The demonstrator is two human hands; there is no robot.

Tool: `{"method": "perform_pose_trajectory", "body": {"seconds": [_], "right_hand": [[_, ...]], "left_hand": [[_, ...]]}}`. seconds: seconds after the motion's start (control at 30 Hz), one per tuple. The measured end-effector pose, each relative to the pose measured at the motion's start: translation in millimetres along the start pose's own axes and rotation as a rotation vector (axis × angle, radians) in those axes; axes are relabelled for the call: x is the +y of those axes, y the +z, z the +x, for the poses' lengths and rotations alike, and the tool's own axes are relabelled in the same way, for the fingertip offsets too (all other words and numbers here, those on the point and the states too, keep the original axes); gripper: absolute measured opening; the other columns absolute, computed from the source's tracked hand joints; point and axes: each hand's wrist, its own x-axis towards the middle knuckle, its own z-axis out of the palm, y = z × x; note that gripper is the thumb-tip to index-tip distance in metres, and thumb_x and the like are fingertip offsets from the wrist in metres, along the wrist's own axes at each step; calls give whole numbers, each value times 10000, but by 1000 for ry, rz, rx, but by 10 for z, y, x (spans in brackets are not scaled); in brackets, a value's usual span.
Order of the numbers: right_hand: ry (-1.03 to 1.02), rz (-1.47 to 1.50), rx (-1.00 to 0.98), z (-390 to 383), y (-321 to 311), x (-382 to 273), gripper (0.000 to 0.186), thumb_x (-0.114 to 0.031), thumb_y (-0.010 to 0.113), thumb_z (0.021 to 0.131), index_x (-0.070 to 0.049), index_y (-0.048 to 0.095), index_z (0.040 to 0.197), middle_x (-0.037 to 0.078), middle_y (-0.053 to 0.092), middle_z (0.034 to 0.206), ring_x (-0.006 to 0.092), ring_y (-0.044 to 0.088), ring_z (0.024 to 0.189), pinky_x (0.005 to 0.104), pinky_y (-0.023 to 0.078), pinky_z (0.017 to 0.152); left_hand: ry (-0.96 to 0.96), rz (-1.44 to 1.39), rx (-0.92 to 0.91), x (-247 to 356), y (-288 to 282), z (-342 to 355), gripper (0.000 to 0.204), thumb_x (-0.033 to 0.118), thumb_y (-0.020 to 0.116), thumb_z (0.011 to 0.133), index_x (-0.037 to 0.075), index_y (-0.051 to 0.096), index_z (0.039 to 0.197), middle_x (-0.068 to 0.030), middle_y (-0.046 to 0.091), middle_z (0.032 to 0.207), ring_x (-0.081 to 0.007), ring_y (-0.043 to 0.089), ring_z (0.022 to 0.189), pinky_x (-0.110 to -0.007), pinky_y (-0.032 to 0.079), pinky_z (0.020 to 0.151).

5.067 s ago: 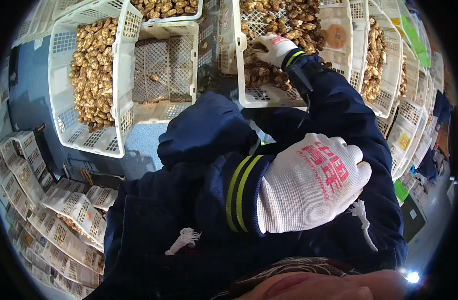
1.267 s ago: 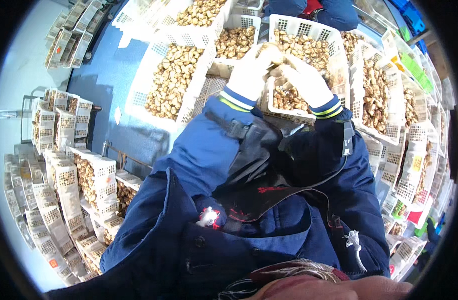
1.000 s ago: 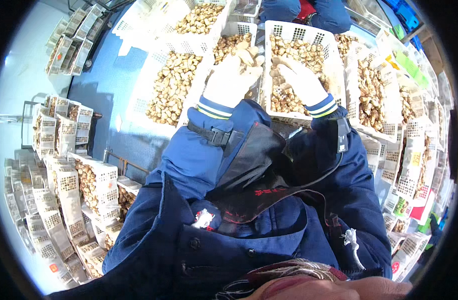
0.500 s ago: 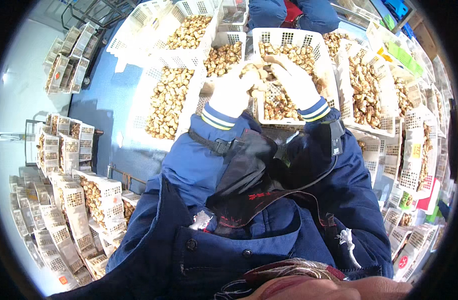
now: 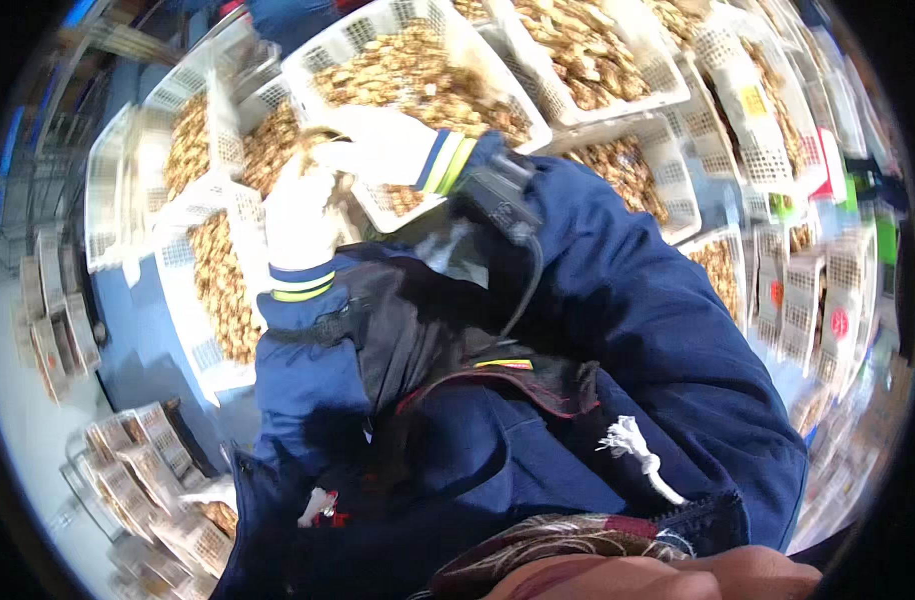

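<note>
My left hand point(image 5: 303, 215) and my right hand point(image 5: 378, 142), both in white gloves blurred by glare, meet at the fingertips above the crates. The fingers of both are drawn in together. A brownish edge point(image 5: 324, 136) shows where they meet, but what it belongs to I cannot make out. Below and beyond my hands stands a white perforated crate point(image 5: 528, 105) with many small brown-and-cream lumpy pieces point(image 5: 418, 70) in it. A narrower crate of like pieces point(image 5: 270, 140) lies just past my left hand.
More filled crates stand left, one point(image 5: 223, 285) beside my left forearm. Others sit at the right, including a crate point(image 5: 678, 205) near my right sleeve and a far one point(image 5: 588, 55). Stacked crates point(image 5: 158, 490) stand at lower left on the floor. A cord hangs at my right cuff.
The view has swung, so the crates and both hands appear further left and turned. My hands stay close together; the pieces seen between them before are now hard to see.
</note>
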Motion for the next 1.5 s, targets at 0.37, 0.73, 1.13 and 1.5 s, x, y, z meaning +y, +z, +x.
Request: {"method": "perform_pose_trajectory", "body": {"seconds": [0.37, 0.73, 1.13, 1.5], "right_hand": [[227, -53, 565, -1563, -1433, -49, 375, -328, 583, 908, -82, 598, 1191, 119, 655, 1045, 261, 628, 904, 349, 495, 804], [1017, -474, 308, -4562, -2221, 1378, 549, -307, 554, 900, -30, 455, 1364, 161, 545, 1318, 251, 526, 1207, 313, 406, 1017], [407, -833, 54, -2135, -2391, 1173, 434, -162, 628, 892, -109, 539, 1314, 133, 657, 1135, 261, 652, 1003, 336, 530, 859], [423, -1363, -1058, -594, -842, 1926, 894, -553, 696, 734, -149, 350, 1452, 143, 477, 1295, 315, 561, 1101, 424, 482, 893]], "left_hand": [[-564, -1187, -103, 164, 142, 16, 523, 245, 528, 968, -35, 372, 1382, -189, 531, 1244, -292, 560, 1104, -371, 469, 948], [-608, -1213, -311, 340, 435, 243, 522, 309, 511, 978, 23, 397, 1399, -118, 539, 1259, -229, 538, 1149, -327, 436, 963], [-365, -1207, -115, -140, 799, 742, 429, 14, 446, 970, -61, 361, 1384, -201, 480, 1360, -270, 497, 1246, -349, 433, 1040], [-258, -729, -148, -745, 740, 688, 430, 62, 402, 980, -51, 358, 1393, -204, 492, 1347, -255, 543, 1171, -307, 506, 900]]}}
